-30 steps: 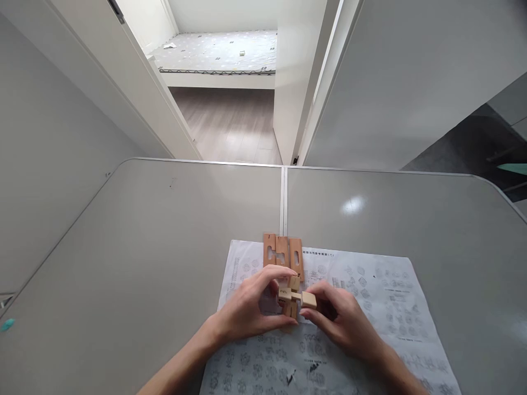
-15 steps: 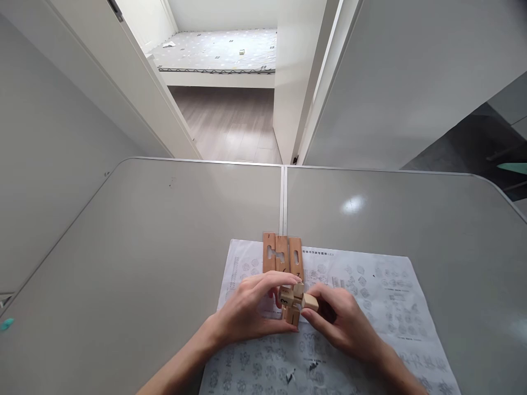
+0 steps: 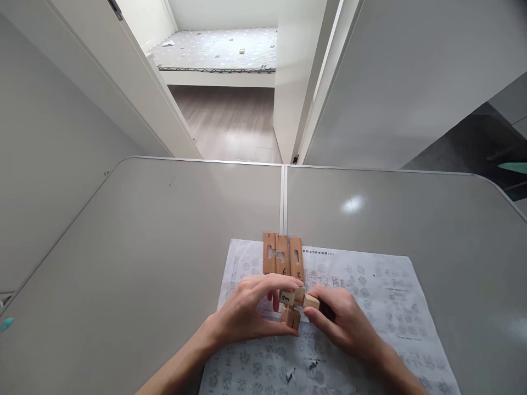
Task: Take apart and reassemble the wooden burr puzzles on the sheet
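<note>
A small cluster of interlocking wooden puzzle pieces, one end marked 3, sits between my two hands. My left hand curves round it from the left, fingertips on its far side and thumb against the lower block, marked 1. With thumb and forefinger, my right hand pinches the pale squared end of a wooden puzzle piece at the cluster's right side. Just beyond my left fingers, flat notched wooden strips with handwritten numbers lie side by side. My left palm hides part of the cluster.
Printed sheets of paper with puzzle diagrams lie under my hands, torn in places near the front. The grey table has a metal seam down its middle. Past its far edge are an open doorway and a bed.
The cluster has tilted a little between my hands, and its end marked 3 now faces up more. My right hand and the pinched piece have shifted slightly to the right.
</note>
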Motion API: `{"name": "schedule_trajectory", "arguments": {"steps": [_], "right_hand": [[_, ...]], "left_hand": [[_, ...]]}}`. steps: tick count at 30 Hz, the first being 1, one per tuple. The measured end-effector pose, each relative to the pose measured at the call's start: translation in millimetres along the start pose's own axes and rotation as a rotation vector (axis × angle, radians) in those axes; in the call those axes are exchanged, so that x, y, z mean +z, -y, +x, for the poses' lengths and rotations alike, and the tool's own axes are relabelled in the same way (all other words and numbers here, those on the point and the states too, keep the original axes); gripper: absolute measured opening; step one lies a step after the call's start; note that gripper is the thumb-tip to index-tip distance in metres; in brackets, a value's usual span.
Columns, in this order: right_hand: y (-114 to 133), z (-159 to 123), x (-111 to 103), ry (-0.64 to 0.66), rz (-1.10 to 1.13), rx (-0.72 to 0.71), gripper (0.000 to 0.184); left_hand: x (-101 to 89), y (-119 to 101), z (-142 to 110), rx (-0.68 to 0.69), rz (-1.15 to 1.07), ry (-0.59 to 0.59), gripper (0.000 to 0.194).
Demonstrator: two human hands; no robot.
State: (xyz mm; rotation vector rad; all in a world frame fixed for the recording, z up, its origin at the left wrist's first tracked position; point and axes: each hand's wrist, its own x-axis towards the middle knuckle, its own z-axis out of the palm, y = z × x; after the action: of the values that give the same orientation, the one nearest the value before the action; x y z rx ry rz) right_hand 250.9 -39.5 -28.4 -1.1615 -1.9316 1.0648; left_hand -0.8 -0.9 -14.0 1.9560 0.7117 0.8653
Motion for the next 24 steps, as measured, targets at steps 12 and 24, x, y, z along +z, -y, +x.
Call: {"name": "schedule_trajectory", "arguments": {"steps": [12, 24], "right_hand": [[-2.5, 0.2, -0.8, -0.004, 0.086, 0.067, 0.036], [4.8, 3.5, -11.3, 0.054, 0.186, 0.139, 0.038]], "left_hand": [[1.1, -0.9, 1.8, 0.027, -0.024, -0.008, 0.066], [3.9, -0.4, 0.2, 0.072, -0.013, 0.023, 0.057]]}}
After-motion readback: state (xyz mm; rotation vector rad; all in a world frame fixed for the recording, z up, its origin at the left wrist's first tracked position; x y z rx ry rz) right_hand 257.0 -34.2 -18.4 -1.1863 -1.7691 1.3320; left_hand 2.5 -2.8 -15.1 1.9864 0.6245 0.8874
